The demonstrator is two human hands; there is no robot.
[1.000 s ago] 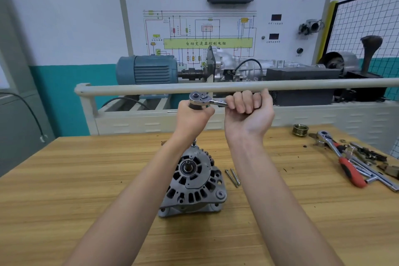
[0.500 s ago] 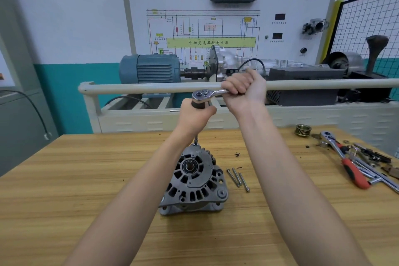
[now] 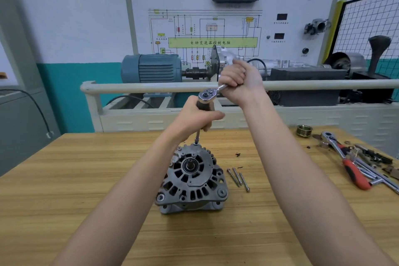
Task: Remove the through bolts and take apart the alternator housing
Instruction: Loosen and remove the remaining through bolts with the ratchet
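Alternator (image 3: 192, 181) | upright on counter (image 3: 64, 190), mid | likely heavy, rigid cast metal; hold by outer rim | left hand (image 3: 194, 117) grip wrapped round extension (image 3: 197, 137) | right hand (image 3: 239, 83) grip clamped on ratchet (image 3: 210, 93) handle | three bolts (image 3: 238, 178) out beside it

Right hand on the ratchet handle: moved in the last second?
Yes. The right hand swung the ratchet handle away from the person; it was below the beige rail, now it crosses above it.
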